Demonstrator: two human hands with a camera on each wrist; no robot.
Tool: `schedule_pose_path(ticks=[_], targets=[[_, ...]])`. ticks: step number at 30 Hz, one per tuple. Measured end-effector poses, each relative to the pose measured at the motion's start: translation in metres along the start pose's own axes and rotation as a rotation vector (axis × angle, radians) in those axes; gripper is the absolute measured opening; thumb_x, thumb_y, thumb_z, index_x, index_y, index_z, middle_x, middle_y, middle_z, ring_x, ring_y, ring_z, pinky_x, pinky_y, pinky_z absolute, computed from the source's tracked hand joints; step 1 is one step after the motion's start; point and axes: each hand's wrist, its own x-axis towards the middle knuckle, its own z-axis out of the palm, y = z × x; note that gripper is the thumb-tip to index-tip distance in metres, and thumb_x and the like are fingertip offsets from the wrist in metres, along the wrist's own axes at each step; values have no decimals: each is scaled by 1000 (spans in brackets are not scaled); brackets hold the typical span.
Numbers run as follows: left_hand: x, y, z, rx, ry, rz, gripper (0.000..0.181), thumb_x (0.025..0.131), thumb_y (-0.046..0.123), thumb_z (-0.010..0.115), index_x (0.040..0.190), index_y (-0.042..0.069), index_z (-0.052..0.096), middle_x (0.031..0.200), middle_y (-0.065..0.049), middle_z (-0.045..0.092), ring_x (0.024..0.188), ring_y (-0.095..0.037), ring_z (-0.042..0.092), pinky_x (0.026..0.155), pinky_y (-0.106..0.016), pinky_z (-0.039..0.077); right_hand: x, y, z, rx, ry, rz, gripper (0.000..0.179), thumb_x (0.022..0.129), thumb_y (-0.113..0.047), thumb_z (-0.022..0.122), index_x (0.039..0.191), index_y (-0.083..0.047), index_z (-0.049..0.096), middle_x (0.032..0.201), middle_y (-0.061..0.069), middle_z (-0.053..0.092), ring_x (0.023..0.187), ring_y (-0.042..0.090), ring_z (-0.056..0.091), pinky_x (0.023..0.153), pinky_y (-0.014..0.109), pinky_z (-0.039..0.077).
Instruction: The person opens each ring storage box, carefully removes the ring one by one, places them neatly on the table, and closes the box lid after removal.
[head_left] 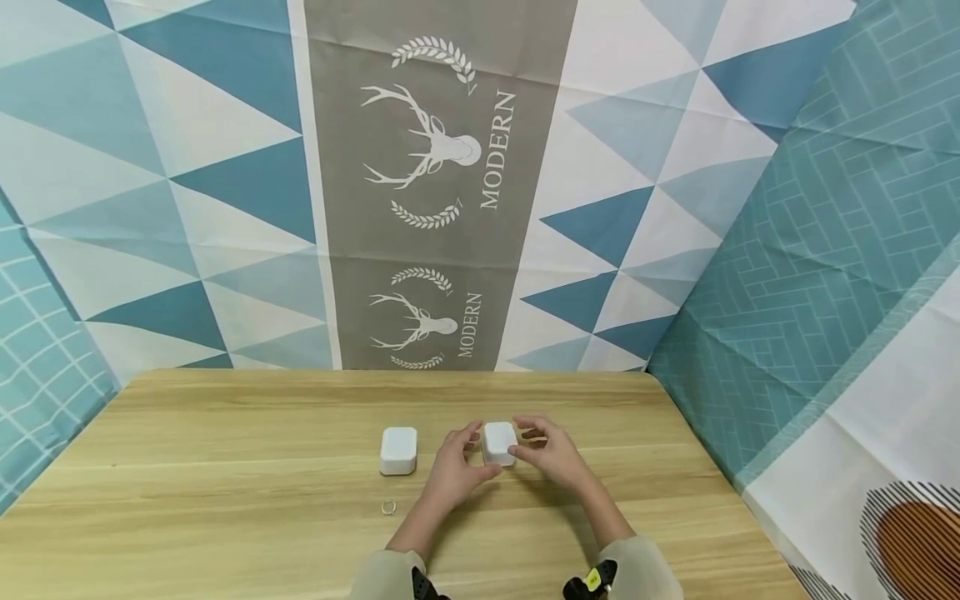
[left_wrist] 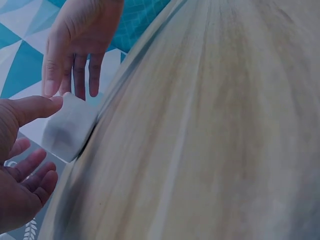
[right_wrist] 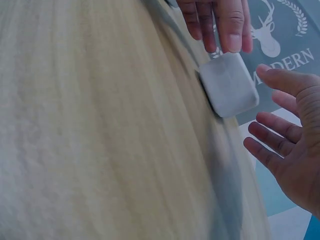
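Note:
A small white box with rounded corners (head_left: 498, 442) sits on the wooden table between both hands; it also shows in the left wrist view (left_wrist: 70, 129) and the right wrist view (right_wrist: 230, 86). My left hand (head_left: 454, 468) is at its left side, fingers loosely bent and spread. On the other side my right hand (head_left: 553, 454) faces it with relaxed, parted fingers. Neither hand grips the box; whether a fingertip touches it I cannot tell. A second white box (head_left: 398, 451) stands to the left of my left hand. Nearer me lies a small ring (head_left: 388, 507).
The wooden table (head_left: 225, 467) ends at a back edge against a patterned cloth (head_left: 420, 208) with deer heads and triangles. Teal cloth (head_left: 825, 292) hangs along the right side, and blue tiled cloth (head_left: 45, 350) along the left.

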Motion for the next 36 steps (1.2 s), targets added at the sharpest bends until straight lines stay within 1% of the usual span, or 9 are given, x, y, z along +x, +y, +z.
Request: schedule_pose_path(ticks=[6,9,13,16,19,21,28,32,36], targets=[[1,-1,3,-7,3,21,76,68,11,81,133,-5,46,113,-20,54,109,-35,54,93,-46,48,0,4,3,4,-58,-30,63,80,-19,74,133,-1,47,119,16,59,107,30,58,92,43,49],[2,-3,6,9,8,20,76,66,10,81,132,-6,46,112,-21,54,107,-35,54,92,-45,48,-4,-5,3,16,-84,-29,63,80,-12,73,134,6,44,119,22,59,107,34,58,93,47,48],[5,-5,7,16,16,4,76,65,10,82,131,-5,47,111,-20,55,106,-34,55,93,-45,48,-4,-6,5,26,-95,-27,65,80,-6,72,134,10,41,120,27,57,108,39,57,94,52,45],[6,-8,7,19,13,-16,77,66,10,82,132,-4,47,112,-19,55,106,-34,56,93,-44,48,0,5,6,3,-97,-20,67,80,-13,73,136,6,41,122,22,57,108,34,58,94,48,47],[7,-10,8,26,3,-34,77,66,11,82,133,-3,46,113,-18,55,106,-34,56,94,-44,48,1,8,6,-3,-106,-9,70,79,-21,75,137,1,42,123,18,58,109,30,58,95,46,47],[7,-10,8,35,-2,-37,78,67,12,82,134,-2,46,113,-18,55,106,-35,57,93,-44,48,1,9,6,4,-113,-13,72,78,-25,75,137,0,43,123,18,58,110,30,58,95,46,46],[11,-10,6,40,-8,-40,79,66,15,83,134,-3,46,114,-19,54,106,-36,56,92,-46,48,2,8,9,34,-128,-29,74,78,-25,76,137,2,42,121,18,58,110,32,57,94,46,47],[13,-11,7,52,-23,-48,80,67,17,83,134,-2,45,116,-20,54,108,-36,56,94,-45,48,3,8,10,50,-127,-17,76,77,-24,76,138,3,40,122,19,58,112,32,56,95,45,46],[15,-12,8,48,-36,-54,80,67,15,83,135,-3,45,117,-20,53,110,-36,54,95,-45,47,2,7,11,62,-121,-8,76,77,-23,76,138,3,39,122,18,57,114,32,55,97,45,45]])
